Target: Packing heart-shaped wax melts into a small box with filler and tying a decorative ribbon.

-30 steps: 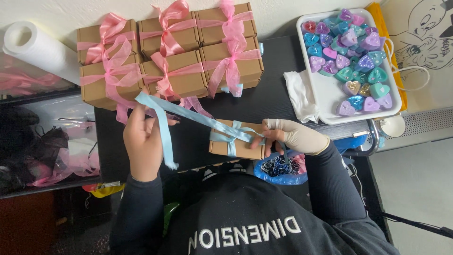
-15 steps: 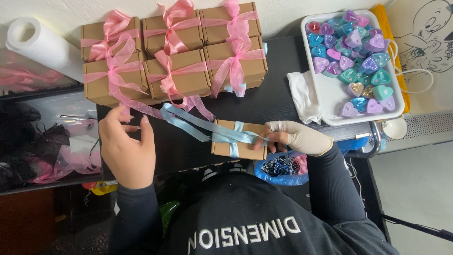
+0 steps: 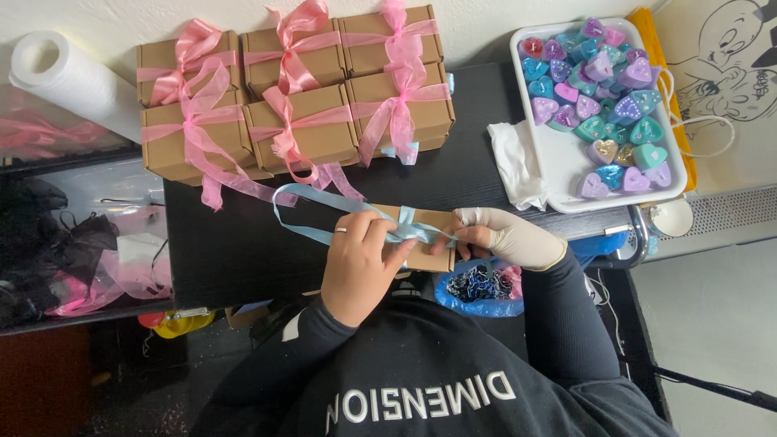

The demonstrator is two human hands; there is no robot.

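Observation:
A small brown cardboard box [image 3: 429, 252] lies on the black table [image 3: 243, 251] close to my body. A light blue ribbon [image 3: 312, 204] is wrapped around it and loops out to the left. My left hand [image 3: 360, 263], bare with a ring, pinches the ribbon at the crossing on top of the box. My right hand [image 3: 506, 237], in a pale glove, grips the ribbon at the box's right end and steadies the box.
Several brown boxes tied with pink bows [image 3: 295, 89] are stacked at the table's back. A white tray [image 3: 566, 162] of coloured heart shapes sits at the right, white tissue [image 3: 518, 162] beside it. A paper roll [image 3: 69, 81] lies far left. A blue bag [image 3: 477, 287] hangs below.
My left hand has come in from the left, bringing the ribbon to the top of the box, where it now pinches the crossing. The long ribbon tail has slackened into a loop.

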